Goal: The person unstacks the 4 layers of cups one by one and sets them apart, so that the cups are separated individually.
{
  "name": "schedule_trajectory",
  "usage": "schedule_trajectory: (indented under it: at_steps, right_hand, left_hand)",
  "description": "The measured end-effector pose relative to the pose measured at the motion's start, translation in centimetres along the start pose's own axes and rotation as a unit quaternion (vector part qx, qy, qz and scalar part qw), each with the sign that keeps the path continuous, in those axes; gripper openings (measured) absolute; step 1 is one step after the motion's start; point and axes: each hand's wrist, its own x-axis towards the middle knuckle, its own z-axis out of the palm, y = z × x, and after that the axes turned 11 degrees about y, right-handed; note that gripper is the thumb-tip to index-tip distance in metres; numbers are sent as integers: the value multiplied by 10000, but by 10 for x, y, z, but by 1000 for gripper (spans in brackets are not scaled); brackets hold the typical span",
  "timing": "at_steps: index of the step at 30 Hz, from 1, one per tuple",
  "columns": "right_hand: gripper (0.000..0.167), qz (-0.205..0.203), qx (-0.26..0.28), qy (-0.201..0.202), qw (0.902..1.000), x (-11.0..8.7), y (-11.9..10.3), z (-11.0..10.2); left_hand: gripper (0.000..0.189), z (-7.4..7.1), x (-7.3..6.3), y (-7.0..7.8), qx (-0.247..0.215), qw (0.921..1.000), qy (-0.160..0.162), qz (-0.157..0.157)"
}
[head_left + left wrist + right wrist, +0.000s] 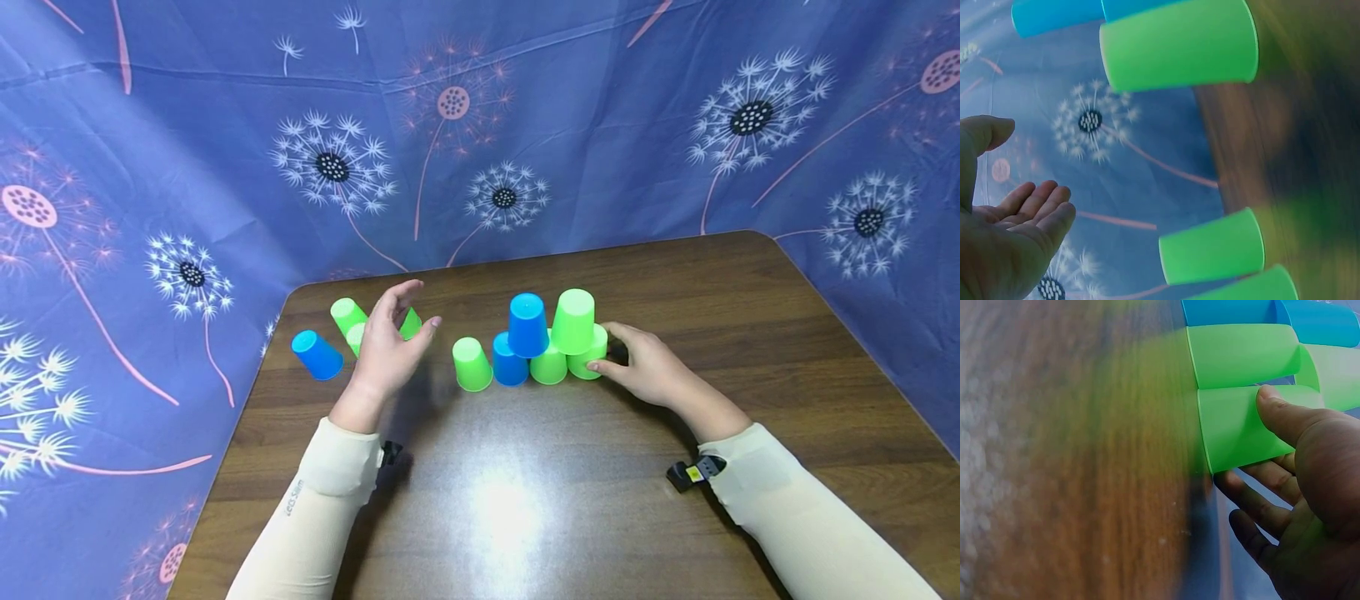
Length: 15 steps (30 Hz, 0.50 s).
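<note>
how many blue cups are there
3: a lone blue cup left of the left hand, a lower blue cup and an upper blue cup in the stack; that hand may hide more.

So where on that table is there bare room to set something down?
The table looks bare in front of the cup row, between the left sleeve and right sleeve, and from the right hand to the table's right edge. It's crowded along that row and around the left hand, which partly hides green cups.

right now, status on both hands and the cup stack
Left hand open, empty. Right hand gripping rightmost bottom green cup. Upper blue cup, upper green cup atop lower cups. Head view: left hand partly hides left-side green cups.
</note>
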Motion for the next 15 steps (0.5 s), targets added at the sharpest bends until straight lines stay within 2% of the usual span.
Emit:
schedule_trajectory:
  at_steps: [8,15]
  right_hand:
    - [71,-8,-28,56,10000,0,1,2]
    - [69,3,6,98,10000,1,3,3]
  left_hand:
    - [59,26,-5,11,-68,9984,-565,-47]
    - [57,46,-5,19,-146,9962,-847,112]
